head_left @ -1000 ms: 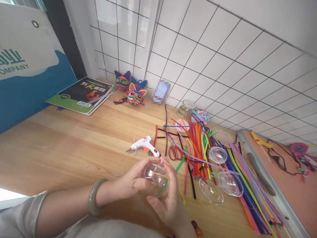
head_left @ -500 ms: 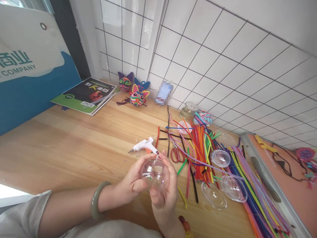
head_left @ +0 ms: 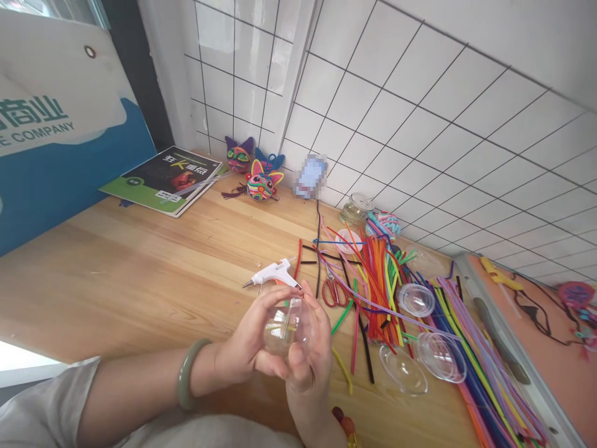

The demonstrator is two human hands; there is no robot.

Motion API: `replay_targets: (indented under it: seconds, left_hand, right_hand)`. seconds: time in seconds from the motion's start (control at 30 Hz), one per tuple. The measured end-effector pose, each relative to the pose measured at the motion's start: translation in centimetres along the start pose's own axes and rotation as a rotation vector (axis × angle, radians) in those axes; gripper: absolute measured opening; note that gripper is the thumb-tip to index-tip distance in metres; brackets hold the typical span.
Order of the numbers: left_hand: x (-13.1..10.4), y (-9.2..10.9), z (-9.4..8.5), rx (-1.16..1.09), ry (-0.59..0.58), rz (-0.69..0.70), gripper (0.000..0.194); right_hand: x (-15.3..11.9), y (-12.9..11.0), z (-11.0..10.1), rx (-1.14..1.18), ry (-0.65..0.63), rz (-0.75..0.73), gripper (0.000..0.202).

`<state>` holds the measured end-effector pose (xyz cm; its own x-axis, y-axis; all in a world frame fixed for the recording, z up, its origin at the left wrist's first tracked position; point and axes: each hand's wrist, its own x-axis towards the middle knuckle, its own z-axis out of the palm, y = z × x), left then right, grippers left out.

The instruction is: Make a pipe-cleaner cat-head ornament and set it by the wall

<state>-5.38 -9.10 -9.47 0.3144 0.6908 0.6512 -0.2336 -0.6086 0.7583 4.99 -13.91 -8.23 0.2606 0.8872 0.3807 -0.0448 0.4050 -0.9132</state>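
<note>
A clear plastic ball (head_left: 282,330) is cupped between my two hands above the near part of the table. My left hand (head_left: 249,339) wraps its left side, thumb along the bottom. Round the right side curl the fingers of my right hand (head_left: 312,361), with the thumb at the front. A seam with a small tab shows on the ball's upper part. Just beyond my fingertips lies a white glue gun (head_left: 275,272), its nozzle pointing left. Red-handled scissors (head_left: 334,291) rest to the right of it, among loose pipe cleaners.
Pipe cleaner bundles (head_left: 380,292) and clear plastic half shells (head_left: 403,370) spread over the right side. An orange board (head_left: 536,348) carries a yellow glue gun (head_left: 501,274). Decorated balls (head_left: 261,180), a phone (head_left: 310,176) and a booklet (head_left: 163,180) lie toward the tiled wall.
My hands have turned the clear ball, so its seam and tab now face another way. My right thumb has moved slightly up and right. The things on the table stay put.
</note>
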Motion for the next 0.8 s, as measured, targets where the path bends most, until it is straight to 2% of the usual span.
replay_targets:
  seconds: [0.2,0.4,0.47,0.6,0.7,0.8]
  left_hand:
    - [0.3,-0.3,-0.1,0.048,-0.013,0.0,0.084]
    - [0.8,-0.1,-0.7,0.003,-0.231,-0.101,0.092]
    - [1.0,0.2,-1.0,-0.061,-0.291,-0.139,0.094]
    - [1.3,0.8,-1.1,-0.258,-0.385,-0.198,0.079]
    - [1.0,0.8,-0.8,-0.277,-0.355,-0.154,0.073]
    - [0.4,0.7,-0.3,-0.237,-0.288,-0.092,0.072]
  right_hand:
    - [0.3,0.1,-0.3,0.001,-0.004,0.026,0.054]
    - [1.4,-0.7,-2.2,-0.069,-0.131,0.003,0.057]
    - [1.4,-0.7,-3.1,-0.178,-0.166,-0.081,0.061]
    - [1.3,-0.5,-4.4,-0.409,-0.216,-0.37,0.065]
    - [1.1,-0.3,-4.6,-0.516,-0.24,-0.504,0.066]
    - [0.7,-0.3,-4.3,-0.538,-0.218,-0.522,0.066]
